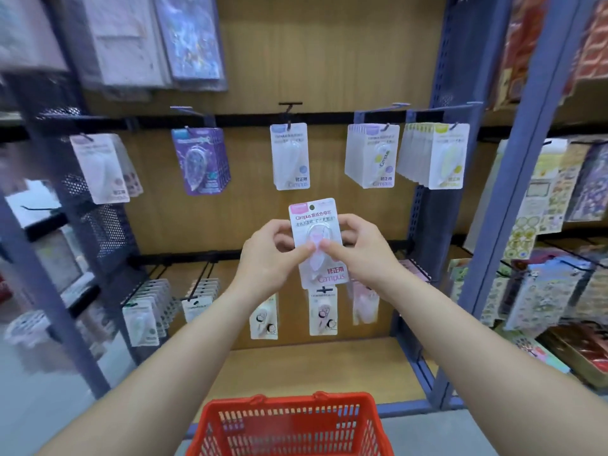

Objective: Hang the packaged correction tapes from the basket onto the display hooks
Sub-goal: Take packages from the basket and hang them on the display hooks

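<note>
Hanging step: one pack is out and raised before the board, not yet on any hook.
Left hand (268, 258): thumb and fingers pinch the pack's left edge.
Red basket (289, 422): low in front, beneath the arms; its contents are too blurred to tell.
Centre hook (289, 108): carries a single pack, directly above the held one and apart from it.
Correction tape pack (317, 225): pink-headed card, upright between both hands, its hang hole (312, 206) uncovered at the top.
Right hand (362, 251): fingers curl round the right edge, thumb on the blister.
Next move: probably lift the card, line the hole up with a hook tip, and slide it back; which hook matches the pink header I cannot tell.
</note>
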Demonstrator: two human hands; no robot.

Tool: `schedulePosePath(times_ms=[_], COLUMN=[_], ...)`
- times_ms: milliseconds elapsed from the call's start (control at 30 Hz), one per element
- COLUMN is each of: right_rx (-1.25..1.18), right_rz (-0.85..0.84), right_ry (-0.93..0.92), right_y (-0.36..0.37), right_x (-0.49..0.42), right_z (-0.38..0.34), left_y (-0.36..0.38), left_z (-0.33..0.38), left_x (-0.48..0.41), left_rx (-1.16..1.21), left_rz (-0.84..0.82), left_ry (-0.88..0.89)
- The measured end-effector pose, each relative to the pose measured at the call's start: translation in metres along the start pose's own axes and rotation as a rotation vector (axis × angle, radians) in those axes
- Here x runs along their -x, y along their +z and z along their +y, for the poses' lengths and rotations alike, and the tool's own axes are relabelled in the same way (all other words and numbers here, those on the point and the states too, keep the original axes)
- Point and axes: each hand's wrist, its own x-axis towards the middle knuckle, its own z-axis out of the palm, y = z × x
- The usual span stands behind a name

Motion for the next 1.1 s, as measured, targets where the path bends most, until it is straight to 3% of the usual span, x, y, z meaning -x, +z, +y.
schedulePosePath(times_ms=[300, 700, 1100], right_rx=[0.022, -0.021, -0.004], right_rz=[0.003, -0.096, -0.098], right_ry=[-0.085, -0.155, -0.254], right_y=[0.076, 0.253, 0.357], right_x=[-0.044, -0.148, -0.215], right_z=[-0.037, -0.093, -0.124], left_y=[-0.105, -0.281, -0.353], left_z=[-0.028, -0.084, -0.112], left_x=[0.002, -0.006, -0.040], left_rx=[-0.258, -0.710, -0.812], left_rz=[0.148, 0.353, 0.386], left_ry=[0.050, -0.048, -0.065])
